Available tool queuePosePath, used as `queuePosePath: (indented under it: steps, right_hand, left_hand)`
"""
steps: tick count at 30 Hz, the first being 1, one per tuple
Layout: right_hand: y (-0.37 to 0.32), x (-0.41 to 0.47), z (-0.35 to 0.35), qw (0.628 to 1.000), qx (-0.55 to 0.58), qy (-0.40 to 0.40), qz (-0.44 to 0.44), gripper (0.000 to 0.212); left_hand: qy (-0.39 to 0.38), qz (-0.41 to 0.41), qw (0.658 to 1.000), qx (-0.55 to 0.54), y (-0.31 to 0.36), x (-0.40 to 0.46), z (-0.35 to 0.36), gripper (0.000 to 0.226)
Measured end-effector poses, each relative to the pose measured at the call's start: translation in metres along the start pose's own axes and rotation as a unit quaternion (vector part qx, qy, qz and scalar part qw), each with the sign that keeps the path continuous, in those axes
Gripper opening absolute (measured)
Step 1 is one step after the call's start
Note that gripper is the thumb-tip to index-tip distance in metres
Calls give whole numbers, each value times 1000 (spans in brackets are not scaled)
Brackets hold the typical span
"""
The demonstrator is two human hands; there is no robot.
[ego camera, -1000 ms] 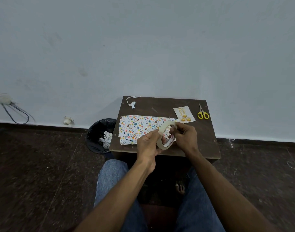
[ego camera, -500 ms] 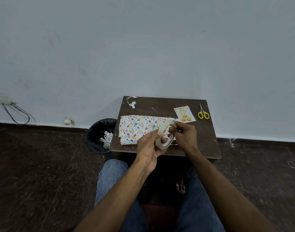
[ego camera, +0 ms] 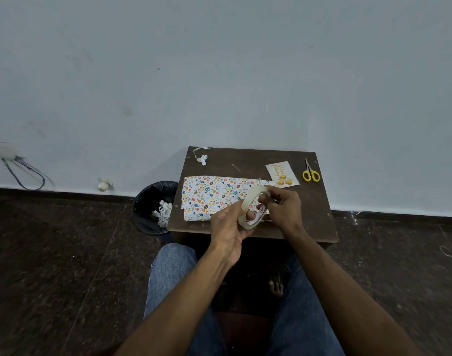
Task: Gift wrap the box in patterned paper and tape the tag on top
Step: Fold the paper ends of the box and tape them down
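The step in hand looked like freeing a strip of tape; the wrapped box (ego camera: 214,199) lay flat on the small table (ego camera: 317,222), the tag (ego camera: 282,175) beyond it, not yet fixed. The left hand (ego camera: 226,227) gripped the tape roll (ego camera: 253,209), fingers curled round its rim; the right hand (ego camera: 284,206) pinched at the roll's upper edge — fingertips closed together, seemingly on the loose end. Next — probably — a steady pull, then a tear or the scissors (ego camera: 310,173).

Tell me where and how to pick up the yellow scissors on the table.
Probably grip the scissors at the yellow handle loops, coming from the near side with the right hand. They lie flat on the table, loops toward you, blades pointing at the wall.
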State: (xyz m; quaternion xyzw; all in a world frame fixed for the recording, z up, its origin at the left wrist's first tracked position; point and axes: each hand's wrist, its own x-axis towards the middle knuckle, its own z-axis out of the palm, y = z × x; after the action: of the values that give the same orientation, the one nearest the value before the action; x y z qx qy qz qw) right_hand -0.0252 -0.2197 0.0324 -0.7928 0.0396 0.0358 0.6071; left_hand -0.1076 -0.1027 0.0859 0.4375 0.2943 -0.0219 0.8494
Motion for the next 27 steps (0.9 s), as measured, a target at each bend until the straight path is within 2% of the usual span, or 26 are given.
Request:
queuePosePath:
  steps: [3, 4, 7, 11, 18, 23, 27]
  right_hand:
    - [-1, 1, 1, 1000, -5, 1, -10, 21]
    - [-2, 1, 1, 1000, -12, 2, -17, 20]
    - [-5, -1, -2, 999, -15, 9, -27, 19]
    - [-4, -2, -2, 999, -5, 14, -30, 19]
    - [1, 1, -1, 1000, -11, 7, -21, 20]
    - [-5, -5, 3, 998, -32, 25, -55, 20]
    - [-5, -4, 6, 997, -38, 30, -66, 20]
  left_hand:
    - [-3, 6, 1000, 12, -4, 0, -2, 42]
    - [-15, 6, 1000, 8, -2, -1, -4, 44]
    - [-71, -1, 997, 9, 4, -3, -5, 31]
    - [-41, 3, 999, 29, 7, 2, -5, 16]
    - [-37, -15, 999, 2, 4, 2, -5, 18]
    - [-5, -38, 999, -23, 5, 5, -3, 10]
    - [10, -31, 998, -48, 2, 8, -2, 17]
